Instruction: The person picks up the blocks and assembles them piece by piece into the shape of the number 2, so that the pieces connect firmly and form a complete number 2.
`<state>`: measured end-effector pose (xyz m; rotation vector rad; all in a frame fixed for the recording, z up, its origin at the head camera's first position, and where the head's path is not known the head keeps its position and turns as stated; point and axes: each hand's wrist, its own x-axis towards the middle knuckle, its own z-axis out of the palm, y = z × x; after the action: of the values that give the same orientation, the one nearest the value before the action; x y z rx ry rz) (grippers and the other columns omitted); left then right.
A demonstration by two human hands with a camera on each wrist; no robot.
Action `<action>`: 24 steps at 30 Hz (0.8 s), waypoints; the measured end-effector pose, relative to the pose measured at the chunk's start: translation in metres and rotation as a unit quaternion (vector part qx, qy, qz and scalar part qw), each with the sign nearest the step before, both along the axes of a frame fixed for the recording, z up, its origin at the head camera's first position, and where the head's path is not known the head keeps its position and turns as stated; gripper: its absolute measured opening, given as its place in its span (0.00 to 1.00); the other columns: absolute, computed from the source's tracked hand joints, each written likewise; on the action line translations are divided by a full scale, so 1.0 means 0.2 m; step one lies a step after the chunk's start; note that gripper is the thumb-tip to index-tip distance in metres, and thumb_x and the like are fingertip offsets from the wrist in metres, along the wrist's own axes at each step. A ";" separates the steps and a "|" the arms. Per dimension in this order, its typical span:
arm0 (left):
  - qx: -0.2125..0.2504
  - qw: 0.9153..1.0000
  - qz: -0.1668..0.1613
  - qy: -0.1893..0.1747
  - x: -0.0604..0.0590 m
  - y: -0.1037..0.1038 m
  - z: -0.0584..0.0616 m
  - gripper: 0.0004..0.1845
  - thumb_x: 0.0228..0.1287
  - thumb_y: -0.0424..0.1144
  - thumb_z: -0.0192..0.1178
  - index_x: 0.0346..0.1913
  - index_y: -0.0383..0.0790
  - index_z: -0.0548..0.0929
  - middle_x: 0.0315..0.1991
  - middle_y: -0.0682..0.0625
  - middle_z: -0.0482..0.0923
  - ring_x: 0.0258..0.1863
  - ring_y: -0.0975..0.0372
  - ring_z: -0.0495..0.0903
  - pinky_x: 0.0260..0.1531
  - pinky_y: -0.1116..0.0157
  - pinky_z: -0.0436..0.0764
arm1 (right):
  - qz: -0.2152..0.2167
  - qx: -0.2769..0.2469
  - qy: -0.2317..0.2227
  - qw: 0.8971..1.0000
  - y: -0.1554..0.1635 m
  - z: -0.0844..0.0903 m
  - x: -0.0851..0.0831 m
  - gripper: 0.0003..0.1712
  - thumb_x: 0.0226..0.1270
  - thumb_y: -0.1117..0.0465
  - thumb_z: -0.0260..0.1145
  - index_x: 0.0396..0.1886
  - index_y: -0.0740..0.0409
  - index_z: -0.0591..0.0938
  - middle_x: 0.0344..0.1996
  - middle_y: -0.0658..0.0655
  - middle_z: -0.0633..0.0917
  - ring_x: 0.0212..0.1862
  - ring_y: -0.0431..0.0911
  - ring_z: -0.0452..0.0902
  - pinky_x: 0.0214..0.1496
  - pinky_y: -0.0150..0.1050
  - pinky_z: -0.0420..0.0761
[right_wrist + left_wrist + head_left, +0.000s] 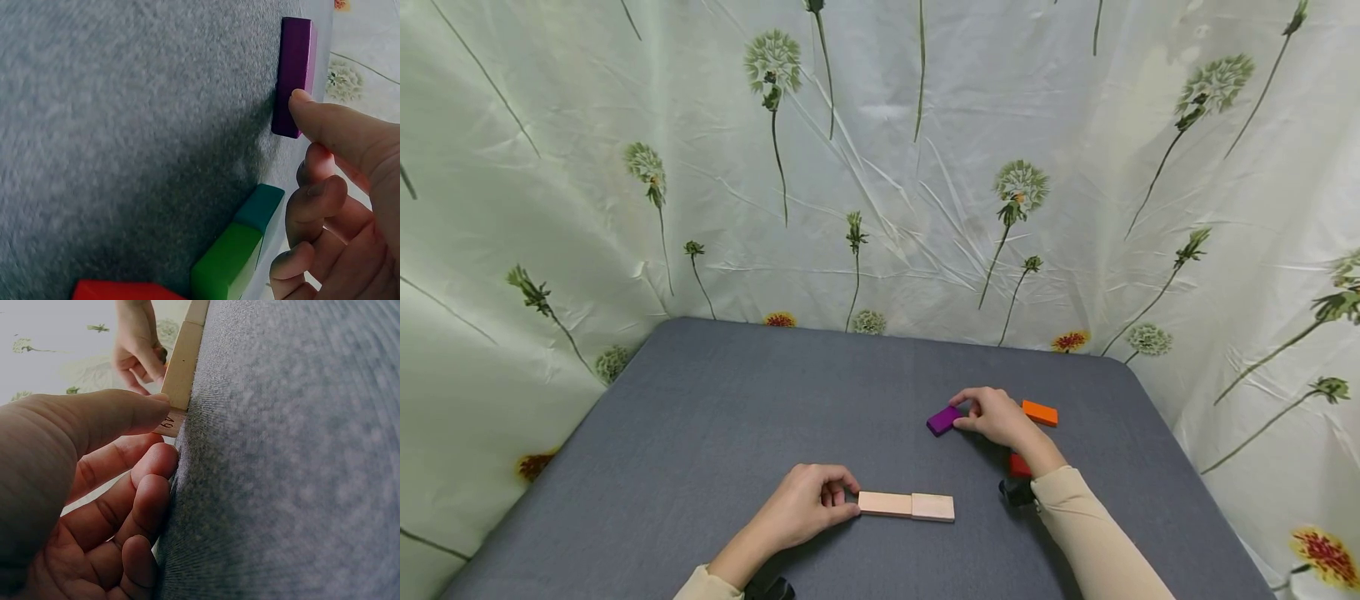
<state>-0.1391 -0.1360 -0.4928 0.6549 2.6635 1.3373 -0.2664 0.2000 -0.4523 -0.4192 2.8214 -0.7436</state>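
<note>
Two plain wooden blocks lie end to end on the grey table. My left hand (808,504) pinches the free left end of the left wooden block (884,503) between thumb and forefinger; the other fingers curl beneath. Dark marks show on that block's end face in the left wrist view. The right wooden block (933,507) touches its far end. Farther back, my right hand (996,415) pinches one end of a purple block (942,421), thumb on the near side. In the right wrist view the purple block (294,56) appears to rest on the cloth surface.
An orange block (1040,413) lies right of my right hand, and a red block (1019,465) is partly hidden by that wrist. A green block (225,262) and a teal block (259,207) adjoin. Behind the grey table (760,392) hangs a flowered curtain (895,167).
</note>
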 end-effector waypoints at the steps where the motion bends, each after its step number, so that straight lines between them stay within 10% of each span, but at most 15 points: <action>1: 0.000 1.000 0.000 0.000 0.00 0.00 0.00 0.07 0.62 0.40 0.79 0.39 0.50 0.89 0.24 0.63 0.79 0.21 0.75 0.72 0.23 0.72 0.74 | 0.000 0.000 0.000 1.000 -0.01 0.00 0.00 0.17 0.70 0.59 0.77 0.56 0.55 0.89 0.23 0.49 0.76 0.25 0.41 0.67 0.29 0.33 0.64; 24: -0.003 1.000 0.003 -0.004 0.00 0.00 0.01 0.07 0.62 0.39 0.79 0.38 0.48 0.89 0.24 0.62 0.78 0.21 0.75 0.71 0.23 0.71 0.74 | 0.036 -0.013 0.007 0.999 -0.07 0.00 0.05 0.12 0.69 0.60 0.77 0.51 0.54 0.91 0.22 0.49 0.77 0.25 0.40 0.67 0.29 0.32 0.64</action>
<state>-0.1384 -0.1356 -0.4911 0.6400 2.6653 1.3295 -0.2562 0.1866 -0.4523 -0.5299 2.7953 -0.7670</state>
